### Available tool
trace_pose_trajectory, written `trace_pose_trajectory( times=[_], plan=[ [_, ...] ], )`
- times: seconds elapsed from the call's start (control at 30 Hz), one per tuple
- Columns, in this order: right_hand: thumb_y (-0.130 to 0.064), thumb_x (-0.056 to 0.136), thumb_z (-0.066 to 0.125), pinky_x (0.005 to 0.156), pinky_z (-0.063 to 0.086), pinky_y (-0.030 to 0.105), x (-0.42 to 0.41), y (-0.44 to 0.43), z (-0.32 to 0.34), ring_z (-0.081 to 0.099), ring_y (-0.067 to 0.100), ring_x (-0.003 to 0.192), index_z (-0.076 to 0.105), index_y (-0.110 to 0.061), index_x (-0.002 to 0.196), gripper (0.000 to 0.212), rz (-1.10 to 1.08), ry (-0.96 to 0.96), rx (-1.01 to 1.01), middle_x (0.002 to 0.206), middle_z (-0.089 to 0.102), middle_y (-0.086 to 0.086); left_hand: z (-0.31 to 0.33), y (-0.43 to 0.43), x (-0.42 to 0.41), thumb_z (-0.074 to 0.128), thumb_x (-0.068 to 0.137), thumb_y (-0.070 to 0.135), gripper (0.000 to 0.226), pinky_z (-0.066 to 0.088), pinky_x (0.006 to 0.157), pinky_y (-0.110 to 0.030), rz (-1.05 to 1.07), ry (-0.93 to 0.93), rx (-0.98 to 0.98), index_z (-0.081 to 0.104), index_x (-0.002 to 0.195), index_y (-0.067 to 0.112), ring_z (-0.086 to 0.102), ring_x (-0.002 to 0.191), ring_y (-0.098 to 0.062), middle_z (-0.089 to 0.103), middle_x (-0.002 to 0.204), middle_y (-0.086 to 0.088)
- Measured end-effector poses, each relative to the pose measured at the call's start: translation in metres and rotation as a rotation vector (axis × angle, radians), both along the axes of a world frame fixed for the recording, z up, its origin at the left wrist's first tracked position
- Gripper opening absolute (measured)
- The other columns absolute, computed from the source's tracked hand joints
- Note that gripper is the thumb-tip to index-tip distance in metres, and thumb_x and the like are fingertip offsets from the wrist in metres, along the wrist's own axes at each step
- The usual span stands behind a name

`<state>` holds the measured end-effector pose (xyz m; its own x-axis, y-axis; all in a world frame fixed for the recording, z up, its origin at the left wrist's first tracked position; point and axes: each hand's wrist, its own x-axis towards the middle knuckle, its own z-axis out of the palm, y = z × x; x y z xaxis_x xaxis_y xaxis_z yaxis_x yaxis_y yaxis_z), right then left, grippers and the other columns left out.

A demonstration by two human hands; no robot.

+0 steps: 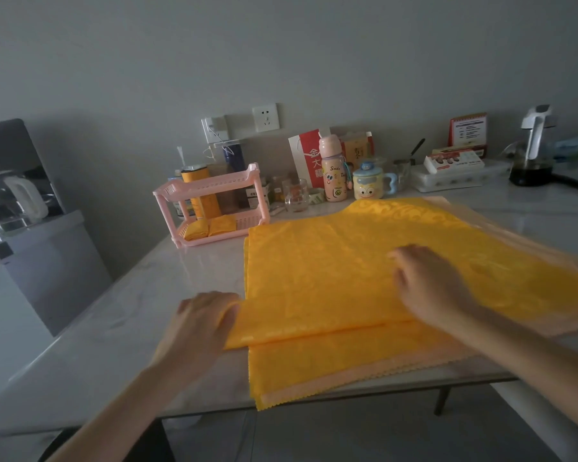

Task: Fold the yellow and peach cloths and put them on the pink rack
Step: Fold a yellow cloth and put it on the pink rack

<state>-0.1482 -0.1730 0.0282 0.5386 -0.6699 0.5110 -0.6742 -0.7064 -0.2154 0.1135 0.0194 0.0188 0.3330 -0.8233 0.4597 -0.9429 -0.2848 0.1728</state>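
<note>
The left hand has its fingers curled over the folded left edge of a large yellow cloth with a woven swirl pattern, gripping that doubled edge near the table's front edge. The right hand lies on top of the yellow cloth, farther right. Its fingers are stretched out fairly straight and point away from the person. It is blurred, so whether they press down cannot be told. The yellow cloth is spread over the near right part of a white marble-look table, with its near portion folded back so a second yellow layer shows below the fold. It rests on a peach cloth with a zigzag-cut edge, which peeks out along the front edge and the right side. A pink plastic two-tier rack stands towards the table's back left, well apart from both hands, and two small folded yellow cloths lie side by side on its lower tier. Behind, along the back edge, a pink bottle reads "Smile", and a red and white paper bag bears large Chinese characters.
</note>
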Motion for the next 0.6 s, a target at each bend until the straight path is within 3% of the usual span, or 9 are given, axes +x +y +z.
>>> trace_pose_trajectory(
  times=[0.07,0.13,0.23,0.3,0.37,0.47,0.6],
  plan=[
    [-0.015,0.097,0.041,0.104,0.034,0.032,0.029,0.035,0.001,0.044,0.022,0.125,0.048,-0.011,0.132,0.035,0.276,0.061,0.089,0.137,0.048,0.006,-0.002,-0.015,-0.026,0.008,0.092,0.060,0.064,0.019,0.108,-0.031,-0.095,0.084,0.097,0.053,0.126,0.028,0.040,0.126,-0.007,0.051,0.128,0.016],
    [-0.023,0.101,0.032,0.114,0.016,0.031,0.056,0.057,-0.004,0.021,0.019,0.141,0.032,-0.013,0.143,0.043,0.411,0.214,0.120,0.153,0.025,0.004,-0.007,-0.031,-0.038,0.014,0.096,0.050,0.053,0.002,0.115,-0.033,-0.066,0.247,0.192,0.039,0.138,0.029,0.020,0.138,-0.003,0.035,0.144,0.016],
    [-0.042,0.101,0.018,0.116,0.000,0.033,0.078,0.062,-0.016,0.001,0.017,0.145,0.012,-0.016,0.149,0.055,0.392,0.434,0.243,0.158,0.003,0.003,-0.018,-0.038,-0.040,0.018,0.099,0.043,0.048,-0.008,0.115,-0.038,-0.002,0.252,0.378,0.018,0.145,0.032,0.001,0.142,-0.002,0.009,0.155,0.015],
    [-0.065,0.085,0.002,0.116,-0.003,0.034,0.077,0.054,-0.021,-0.005,0.015,0.144,0.005,-0.017,0.150,0.080,0.335,0.510,0.336,0.158,-0.004,0.001,-0.021,-0.034,-0.034,0.015,0.098,0.046,0.052,-0.009,0.115,-0.040,0.013,0.214,0.476,0.006,0.147,0.032,-0.005,0.142,-0.003,-0.002,0.155,0.015],
    [-0.077,0.056,-0.012,0.115,-0.005,0.033,0.063,0.041,-0.021,-0.007,0.013,0.144,0.000,-0.017,0.150,0.112,0.285,0.502,0.350,0.157,-0.008,-0.001,-0.021,-0.027,-0.023,0.012,0.097,0.049,0.056,-0.009,0.115,-0.041,0.043,0.200,0.532,-0.002,0.147,0.031,-0.008,0.142,-0.005,-0.008,0.155,0.014],
    [-0.084,0.048,-0.019,0.115,-0.005,0.032,0.031,0.015,-0.022,-0.009,0.010,0.144,-0.003,-0.018,0.149,0.122,0.202,0.490,0.361,0.157,-0.010,-0.002,-0.020,-0.013,0.002,0.011,0.096,0.050,0.058,-0.007,0.116,-0.042,0.130,0.199,0.569,-0.008,0.147,0.028,-0.009,0.143,-0.008,-0.012,0.155,0.011],
    [-0.091,0.022,-0.030,0.115,-0.004,0.031,-0.015,-0.014,-0.020,-0.008,0.010,0.144,-0.003,-0.018,0.149,0.149,0.064,0.499,0.373,0.157,-0.009,-0.004,-0.021,0.005,0.026,0.012,0.098,0.047,0.056,-0.005,0.116,-0.040,0.207,0.193,0.579,-0.007,0.147,0.027,-0.009,0.143,-0.010,-0.012,0.155,0.008]
  ],
)
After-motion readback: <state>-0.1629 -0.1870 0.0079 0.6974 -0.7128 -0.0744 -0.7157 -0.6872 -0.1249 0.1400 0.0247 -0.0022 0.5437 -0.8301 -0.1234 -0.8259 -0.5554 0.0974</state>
